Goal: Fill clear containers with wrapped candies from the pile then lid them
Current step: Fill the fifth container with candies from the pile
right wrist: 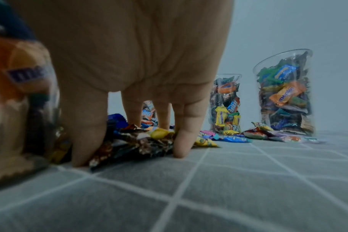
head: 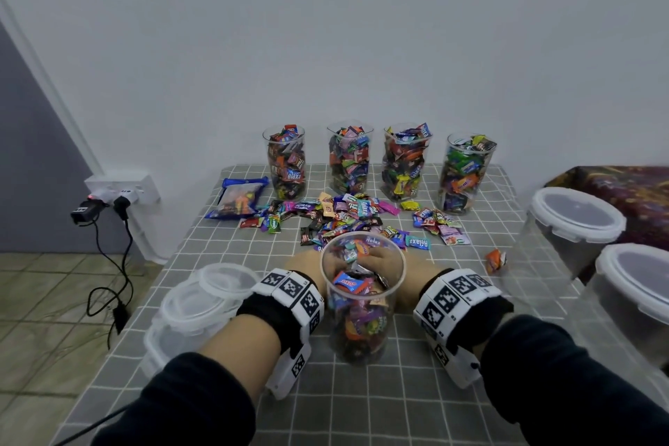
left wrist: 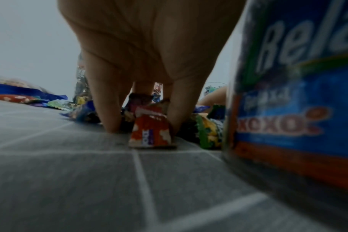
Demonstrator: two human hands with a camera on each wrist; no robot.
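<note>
Candies [head: 347, 217] in bright wrappers lie in a loose pile on the grey checked tablecloth [head: 224, 250], in the middle of the table. Just in front of the pile, nearest the person, stands an open clear container [head: 362, 300], upright, without a lid and filled most of the way with candies.

Both hands reach round this container to the near edge of the pile behind it. The left hand [left wrist: 145, 55] passes the container on its left; its fingers [left wrist: 107, 103] point down with their tips on the cloth, curled in around an orange wrapped candy [left wrist: 151, 131] and a few others. The right hand [right wrist: 133, 51] passes on the right side; its fingers [right wrist: 85, 135] are likewise bent down onto the cloth, gathered round a clump of dark and yellow candies [right wrist: 137, 141]. From the head view the fingers of both hands are mostly hidden behind the container.

Along the far edge of the table four more clear containers [head: 349, 159] stand in a row, all upright, open and heaped with candies. A blue candy bag [head: 239, 199] lies left of the pile. One orange candy [head: 495, 259] lies apart to the right.

On the near left of the table lies a stack of clear lids [head: 202, 297]. At the right edge stand two big tubs with white clip lids [head: 575, 214]. On the wall to the left is a socket with plugs and black cables [head: 119, 199].
</note>
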